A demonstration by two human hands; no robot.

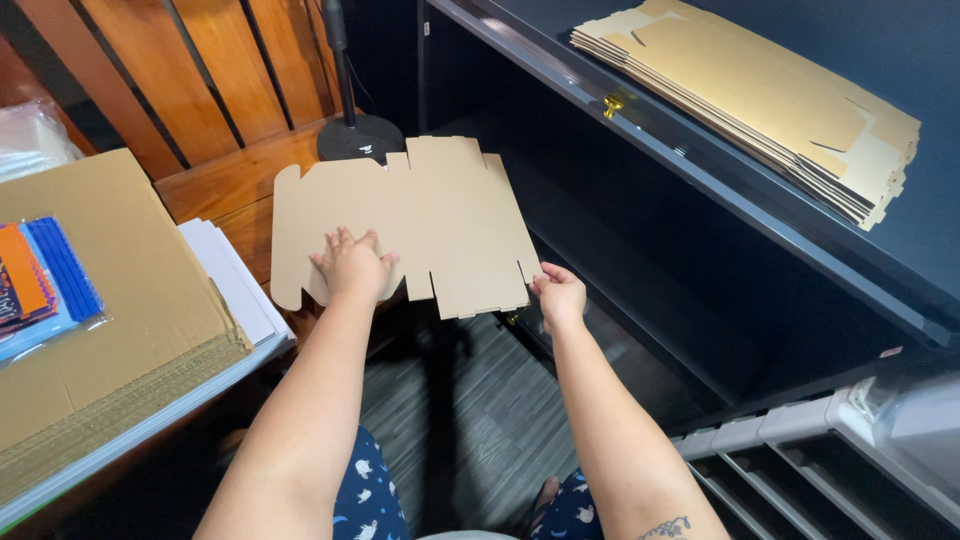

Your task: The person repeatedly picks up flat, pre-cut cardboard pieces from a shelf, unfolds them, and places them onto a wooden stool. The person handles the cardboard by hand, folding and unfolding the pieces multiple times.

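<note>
In the head view, a flat box blank [410, 225] of brown cardboard is seen in the middle of the frame, a little above centre. It is held out flat above a wooden ledge [235, 175] and the grey floor [470, 400]. Its long axis runs from left to right across the picture.

The left hand [353, 266] is laid on top of the blank near its lower left edge, with the fingers spread and pressed flat on the cardboard. The right hand [558, 295] is at the lower right corner of the blank, and the edge there is pinched between thumb and fingers. The blank lies away from both hands, toward the upper part of the frame. More of the sheet is covered by the left hand; only the corner is touched by the right.

At the upper right, a stack of blanks [760, 100] is seen on a dark shelf [700, 160], well apart from the hands. At the left, a corrugated pile [120, 320] lies on white sheets [235, 280], with a packet [45, 280] of blue and orange things on it.

The underside of the blank is hidden. The fingertips of the right hand under the edge cannot be made out. The pile at the left is cut off by the frame.
</note>
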